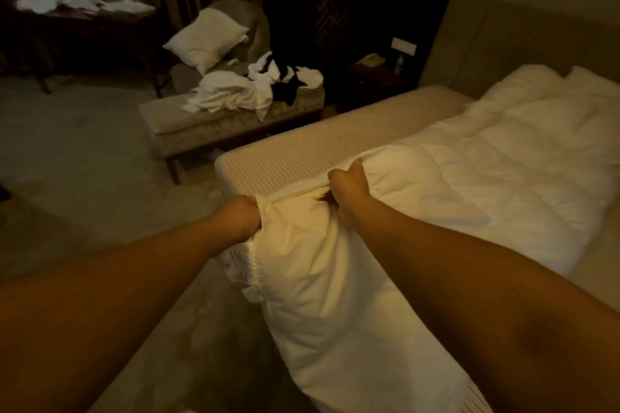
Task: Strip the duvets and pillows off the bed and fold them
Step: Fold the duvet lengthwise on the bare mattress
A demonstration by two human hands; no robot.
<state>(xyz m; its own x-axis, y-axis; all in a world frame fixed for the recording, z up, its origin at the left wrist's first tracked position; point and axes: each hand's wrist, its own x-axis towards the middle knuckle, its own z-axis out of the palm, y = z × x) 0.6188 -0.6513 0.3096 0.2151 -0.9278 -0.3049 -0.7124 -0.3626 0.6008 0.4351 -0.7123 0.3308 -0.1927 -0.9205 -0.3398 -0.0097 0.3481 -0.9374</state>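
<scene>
A white quilted duvet [469,157] lies folded lengthwise along the bed [302,151], whose bare striped mattress shows at the left. My left hand [241,218] grips the duvet's near corner at the bed's foot edge. My right hand [349,188] clutches the duvet's folded edge a little further in. The duvet's near end hangs over the foot of the bed between my arms. A white pillow [206,38] leans on the armchair at the back. Another pillow [597,80] peeks out at the headboard end.
An upholstered bench [188,124] with crumpled white linen [231,94] and dark cloth stands left of the bed. An armchair [255,27] is behind it. A dark table [77,23] with white cloths stands at the far left. A nightstand [372,77] with a phone sits by the headboard. Carpet lies at the left.
</scene>
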